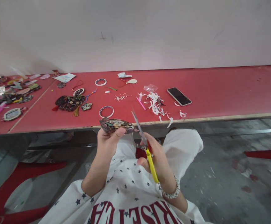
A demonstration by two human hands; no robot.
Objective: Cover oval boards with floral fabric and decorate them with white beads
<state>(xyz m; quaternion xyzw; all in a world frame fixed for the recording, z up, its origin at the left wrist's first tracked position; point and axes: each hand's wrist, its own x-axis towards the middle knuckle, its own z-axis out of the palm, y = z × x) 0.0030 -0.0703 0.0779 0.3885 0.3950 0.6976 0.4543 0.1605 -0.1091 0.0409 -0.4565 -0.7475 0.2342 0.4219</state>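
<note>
Head view looks down past a white star-printed sweatshirt [128, 189] to a red worktop [221, 90], its front edge running just beyond the person's knees. The left hand [107, 143] pinches an oval patterned fabric piece [115, 125] between thumb and fingers, raising it just off the worktop's edge, a hold that seems chosen to leave the piece's rim free. The right hand [156, 158] is closed around yellow-handled scissors [151, 165] (the finger loops are mostly hidden) and angles the steel blades [137, 123] up beside the fabric piece's right end; whether they touch it is hard to tell. Holding both hands close together over the lap probably gives steadier control. Beyond them, curled white scraps [154, 104] lie in a loose cluster, with a smartphone [179, 96] set just to their right, apparently out of the way. Nearer the middle are tiny white beads [120, 97] and a thin ring [106, 107]. Further left sit a dark floral tasselled ornament [69, 103] and a jumble of craft pieces [9, 96].
</note>
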